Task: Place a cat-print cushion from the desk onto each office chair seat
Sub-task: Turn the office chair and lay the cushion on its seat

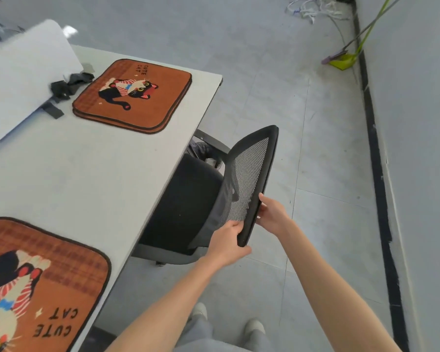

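We stand behind a chair (188, 207) tucked under the bench (92, 174), and no cushion has reached a seat yet as far as we can see. Our left hand (225, 246) has its grip clamped round the lower corner of the mesh backrest (249, 179), thumb on the front face and fingers behind. Our right hand (273, 214) holds the backrest's outer edge a little higher, fingers curled onto the frame.

The far cushions (132, 95) lie on the bench near its far end; the doubled edge suggests a stack of two, though we cannot be sure. The near cushion (41, 283) lies at the bench's near end, partly cut off by the frame, well apart from the chair.

The seat (186, 199) is bare and mostly hidden under the bench top. We judge that we are at the very start: the chair probably needs pulling out first, then one cushion goes on its seat. Only this one chair is in view, so we cannot tell how many others wait.
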A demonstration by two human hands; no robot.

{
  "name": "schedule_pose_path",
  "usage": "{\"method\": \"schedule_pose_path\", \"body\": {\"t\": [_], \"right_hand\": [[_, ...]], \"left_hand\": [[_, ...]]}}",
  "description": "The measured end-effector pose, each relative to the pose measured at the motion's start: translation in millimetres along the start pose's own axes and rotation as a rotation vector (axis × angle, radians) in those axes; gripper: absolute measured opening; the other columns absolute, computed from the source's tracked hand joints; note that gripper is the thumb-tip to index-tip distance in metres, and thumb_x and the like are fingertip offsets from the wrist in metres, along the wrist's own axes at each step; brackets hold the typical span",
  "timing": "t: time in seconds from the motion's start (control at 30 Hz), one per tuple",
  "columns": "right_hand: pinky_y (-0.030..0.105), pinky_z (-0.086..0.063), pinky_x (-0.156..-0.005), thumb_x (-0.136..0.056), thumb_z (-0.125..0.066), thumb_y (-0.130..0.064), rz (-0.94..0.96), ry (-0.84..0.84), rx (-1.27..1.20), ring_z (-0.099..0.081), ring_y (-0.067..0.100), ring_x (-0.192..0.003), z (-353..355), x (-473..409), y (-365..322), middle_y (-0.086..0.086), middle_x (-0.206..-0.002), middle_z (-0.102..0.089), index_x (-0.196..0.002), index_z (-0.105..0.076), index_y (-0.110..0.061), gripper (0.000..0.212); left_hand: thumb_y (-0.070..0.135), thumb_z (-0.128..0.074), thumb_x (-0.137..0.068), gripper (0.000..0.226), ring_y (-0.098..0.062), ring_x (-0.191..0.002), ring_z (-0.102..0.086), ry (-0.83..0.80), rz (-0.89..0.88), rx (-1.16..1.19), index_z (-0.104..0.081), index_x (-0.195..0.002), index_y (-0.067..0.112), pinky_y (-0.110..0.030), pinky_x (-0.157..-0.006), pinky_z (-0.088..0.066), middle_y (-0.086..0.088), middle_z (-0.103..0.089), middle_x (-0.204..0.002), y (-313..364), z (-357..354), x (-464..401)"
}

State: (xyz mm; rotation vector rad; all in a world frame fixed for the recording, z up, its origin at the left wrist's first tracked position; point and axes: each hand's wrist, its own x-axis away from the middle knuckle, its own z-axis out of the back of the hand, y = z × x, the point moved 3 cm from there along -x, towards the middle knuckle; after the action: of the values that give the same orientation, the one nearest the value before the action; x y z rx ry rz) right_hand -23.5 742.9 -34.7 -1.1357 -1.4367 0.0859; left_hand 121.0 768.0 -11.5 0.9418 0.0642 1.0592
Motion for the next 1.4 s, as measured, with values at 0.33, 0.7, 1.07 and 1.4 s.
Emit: {"method": "schedule_pose_path", "body": {"t": [0.33,0.7,1.07,1.4], "right_hand": [[0.048,-0.041,-0.098,-0.095,-0.040,-0.039,0.024,-0.004,-0.130,-0.059,0.030,-0.094,117,28,-2,0.011,-0.096,-0.063,-0.100,-0.061,-0.007,0.038],[0.050,-0.038,-0.105,-0.098,-0.037,-0.025,0.062,-0.003,-0.227,-0.053,0.036,-0.118,198,71,33,0.017,-0.119,-0.060,-0.109,-0.057,-0.004,0.031],[0.042,-0.050,-0.091,-0.098,-0.034,-0.027,0.089,0.002,-0.188,-0.064,0.028,-0.101,272,104,23,0.010,-0.106,-0.069,-0.104,-0.060,-0.008,0.033],[0.035,-0.058,-0.072,-0.099,-0.033,-0.031,0.043,0.018,-0.110,-0.068,0.024,-0.090,305,110,-16,0.012,-0.112,-0.064,-0.122,-0.051,-0.004,0.040]], "left_hand": [[0.014,-0.041,-0.094,0.036,-0.014,-0.130,-0.041,-0.091,-0.030,0.200,-0.053,-0.127,0.010,-0.017,-0.105,-0.024,-0.004,-0.048,-0.138,56,-73,-15],[0.029,-0.057,-0.088,0.055,-0.030,-0.119,-0.054,-0.193,0.001,-0.154,-0.039,-0.137,0.012,-0.034,-0.097,-0.039,-0.011,-0.059,-0.129,28,-154,-11],[0.034,-0.050,-0.091,0.054,-0.037,-0.111,-0.056,-0.235,-0.182,-0.360,-0.036,-0.138,0.011,-0.040,-0.093,-0.040,-0.018,-0.063,-0.120,74,-213,-13],[0.035,-0.057,-0.087,0.055,-0.036,-0.109,-0.056,-0.192,-0.121,-0.195,-0.040,-0.135,0.013,-0.038,-0.092,-0.043,-0.020,-0.064,-0.117,112,-243,-28]]}}
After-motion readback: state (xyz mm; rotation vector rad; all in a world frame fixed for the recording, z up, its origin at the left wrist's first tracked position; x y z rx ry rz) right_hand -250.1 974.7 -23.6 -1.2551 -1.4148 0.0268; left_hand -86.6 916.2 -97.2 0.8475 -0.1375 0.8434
